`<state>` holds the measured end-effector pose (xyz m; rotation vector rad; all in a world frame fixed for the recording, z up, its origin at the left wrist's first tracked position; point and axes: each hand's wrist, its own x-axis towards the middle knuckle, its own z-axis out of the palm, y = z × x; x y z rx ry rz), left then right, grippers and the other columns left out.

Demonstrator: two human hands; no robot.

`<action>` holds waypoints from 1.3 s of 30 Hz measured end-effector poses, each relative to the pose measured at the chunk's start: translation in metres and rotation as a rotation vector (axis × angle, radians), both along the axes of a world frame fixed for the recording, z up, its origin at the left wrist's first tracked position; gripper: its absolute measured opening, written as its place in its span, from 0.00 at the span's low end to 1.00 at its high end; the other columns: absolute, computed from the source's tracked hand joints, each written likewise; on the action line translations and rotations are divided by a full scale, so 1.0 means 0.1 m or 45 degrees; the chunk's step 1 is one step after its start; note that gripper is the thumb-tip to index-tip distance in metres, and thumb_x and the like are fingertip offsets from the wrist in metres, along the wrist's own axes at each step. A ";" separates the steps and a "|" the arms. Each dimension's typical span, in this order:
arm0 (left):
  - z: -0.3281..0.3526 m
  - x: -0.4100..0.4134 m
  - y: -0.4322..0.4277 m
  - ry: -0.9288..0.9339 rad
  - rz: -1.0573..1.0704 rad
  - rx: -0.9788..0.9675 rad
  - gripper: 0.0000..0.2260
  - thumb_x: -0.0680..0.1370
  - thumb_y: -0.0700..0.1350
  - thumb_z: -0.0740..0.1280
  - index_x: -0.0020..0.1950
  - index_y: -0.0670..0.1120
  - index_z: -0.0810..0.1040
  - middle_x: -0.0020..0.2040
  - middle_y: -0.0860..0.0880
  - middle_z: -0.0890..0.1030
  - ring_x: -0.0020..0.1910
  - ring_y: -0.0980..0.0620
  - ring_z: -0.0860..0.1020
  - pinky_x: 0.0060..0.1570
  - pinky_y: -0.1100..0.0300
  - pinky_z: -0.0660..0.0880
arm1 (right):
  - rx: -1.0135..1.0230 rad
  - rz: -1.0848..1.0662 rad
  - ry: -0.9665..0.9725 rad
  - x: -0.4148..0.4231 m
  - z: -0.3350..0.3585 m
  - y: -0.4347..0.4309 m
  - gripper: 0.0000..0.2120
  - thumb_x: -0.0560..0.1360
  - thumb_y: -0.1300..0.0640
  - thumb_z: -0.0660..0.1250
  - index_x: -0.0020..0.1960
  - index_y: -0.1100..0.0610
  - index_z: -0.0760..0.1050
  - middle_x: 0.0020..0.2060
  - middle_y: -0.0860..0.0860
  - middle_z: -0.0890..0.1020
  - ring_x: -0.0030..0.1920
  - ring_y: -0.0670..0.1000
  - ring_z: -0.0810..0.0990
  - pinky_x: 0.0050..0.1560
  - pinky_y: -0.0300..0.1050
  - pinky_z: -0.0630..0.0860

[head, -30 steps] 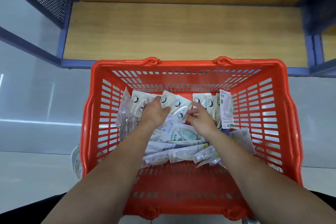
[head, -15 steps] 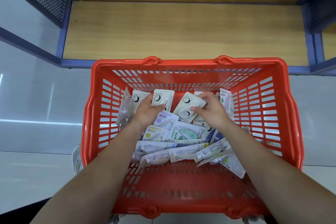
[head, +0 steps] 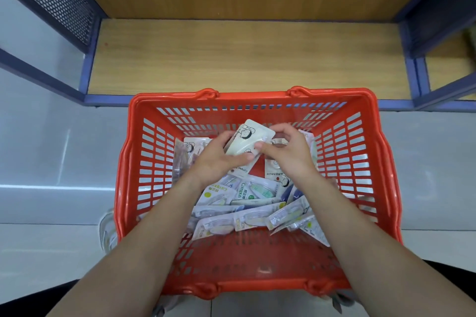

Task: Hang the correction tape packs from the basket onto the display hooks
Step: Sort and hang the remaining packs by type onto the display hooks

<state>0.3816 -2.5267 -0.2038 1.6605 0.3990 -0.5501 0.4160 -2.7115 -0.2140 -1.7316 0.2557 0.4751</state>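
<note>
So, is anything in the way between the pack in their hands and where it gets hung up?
Nothing visible. The left hand and right hand hold the white pack above the pile in the red basket; the space over the wooden shelf is open. The hooks are out of view.

A shop: red shopping basket of blister packs before a wood-and-metal display shelf.
</note>
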 end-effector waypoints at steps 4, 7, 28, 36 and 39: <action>0.09 0.05 0.00 -0.033 -0.030 0.073 0.18 0.76 0.38 0.76 0.62 0.49 0.77 0.50 0.53 0.85 0.46 0.57 0.84 0.43 0.64 0.81 | 0.054 -0.046 0.103 -0.04 0.07 -0.05 0.21 0.73 0.52 0.79 0.61 0.47 0.75 0.56 0.47 0.82 0.53 0.50 0.84 0.55 0.51 0.82; 0.26 0.07 -0.06 -0.053 0.037 -0.052 0.20 0.76 0.38 0.76 0.66 0.46 0.77 0.55 0.50 0.86 0.52 0.55 0.85 0.52 0.60 0.82 | 0.211 0.097 0.192 -0.04 0.23 -0.09 0.11 0.79 0.51 0.71 0.61 0.45 0.77 0.57 0.46 0.85 0.57 0.48 0.84 0.59 0.50 0.81; -0.91 0.21 -0.88 0.270 0.027 0.167 0.31 0.75 0.39 0.77 0.74 0.38 0.67 0.64 0.42 0.79 0.58 0.46 0.78 0.63 0.54 0.74 | -0.009 -0.513 0.367 -0.90 0.01 -0.90 0.14 0.81 0.59 0.69 0.66 0.57 0.75 0.56 0.54 0.86 0.53 0.53 0.87 0.53 0.55 0.83; -1.06 0.30 -1.14 0.198 -0.160 0.315 0.19 0.70 0.55 0.80 0.53 0.49 0.78 0.50 0.53 0.85 0.49 0.51 0.83 0.54 0.53 0.79 | 0.047 -0.577 0.340 -0.98 0.02 -0.94 0.14 0.82 0.60 0.67 0.67 0.56 0.74 0.56 0.51 0.85 0.55 0.50 0.86 0.53 0.48 0.84; -1.06 0.34 -1.25 0.235 -0.129 0.287 0.30 0.67 0.58 0.82 0.62 0.47 0.75 0.55 0.51 0.83 0.53 0.50 0.81 0.56 0.55 0.77 | 0.066 -0.591 0.361 -0.97 -0.01 -0.97 0.15 0.81 0.59 0.68 0.68 0.56 0.74 0.58 0.53 0.85 0.58 0.54 0.85 0.60 0.58 0.82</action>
